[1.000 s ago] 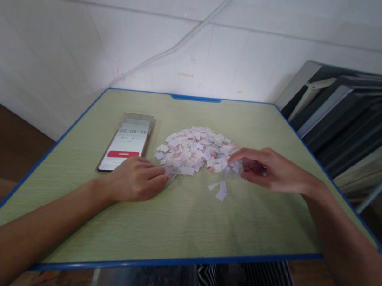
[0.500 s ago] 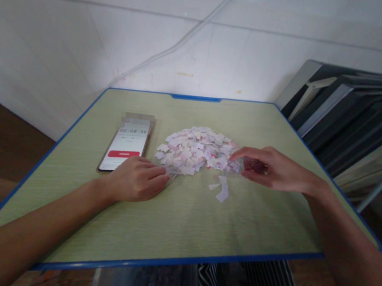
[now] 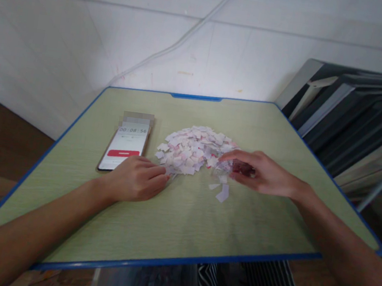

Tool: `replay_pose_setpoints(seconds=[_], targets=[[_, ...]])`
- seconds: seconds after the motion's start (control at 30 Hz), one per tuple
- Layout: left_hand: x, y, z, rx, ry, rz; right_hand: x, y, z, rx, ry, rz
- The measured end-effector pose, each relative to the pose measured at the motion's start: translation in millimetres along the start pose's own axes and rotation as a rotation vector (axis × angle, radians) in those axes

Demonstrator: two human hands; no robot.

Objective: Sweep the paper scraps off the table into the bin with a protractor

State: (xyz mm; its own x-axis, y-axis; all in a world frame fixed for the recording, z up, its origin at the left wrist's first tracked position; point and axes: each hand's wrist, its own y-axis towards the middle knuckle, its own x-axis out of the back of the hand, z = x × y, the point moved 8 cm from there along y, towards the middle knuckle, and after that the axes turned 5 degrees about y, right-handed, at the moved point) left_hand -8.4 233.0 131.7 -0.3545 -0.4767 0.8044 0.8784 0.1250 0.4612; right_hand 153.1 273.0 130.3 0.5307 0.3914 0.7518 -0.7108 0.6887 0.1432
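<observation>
A heap of small torn paper scraps, white with pinkish and lilac bits, lies mid-table. My left hand rests on the table at the heap's lower left, fingers curled closed; what is at its fingertips, if anything, I cannot make out. My right hand is curved at the heap's right side around a clear see-through container, which looks like a small plastic cup tipped toward the scraps. Its exact shape is blurred. A few loose scraps lie just in front of it.
A phone showing a timer lies left of the heap, close to my left hand. The table has a blue edge and stands against a white wall. Dark flat panels lean at the right. Below the front edge sits a clear bin with scraps inside.
My right hand has moved a little left and toward me with the clear container, now over the loose scraps. The left hand stays where it was.
</observation>
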Motion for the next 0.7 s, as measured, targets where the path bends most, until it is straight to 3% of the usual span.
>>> replay_pose_setpoints(seconds=[0.17, 0.37, 0.57, 0.7], targets=[[0.3, -0.3, 0.3, 0.004, 0.003, -0.003, 9.7, -3.0, -0.4, -0.001, -0.028, -0.037], [1.0, 0.1, -0.3, -0.003, 0.015, 0.001, 7.0, -5.4, -2.1, -0.003, -0.040, 0.027], [0.3, 0.1, 0.3, 0.003, 0.018, 0.009, 9.0, -2.6, -1.3, -0.003, -0.031, -0.038], [0.2, -0.8, 0.3, -0.001, 0.016, 0.003, 8.2, -6.8, -1.9, -0.023, -0.029, 0.061]])
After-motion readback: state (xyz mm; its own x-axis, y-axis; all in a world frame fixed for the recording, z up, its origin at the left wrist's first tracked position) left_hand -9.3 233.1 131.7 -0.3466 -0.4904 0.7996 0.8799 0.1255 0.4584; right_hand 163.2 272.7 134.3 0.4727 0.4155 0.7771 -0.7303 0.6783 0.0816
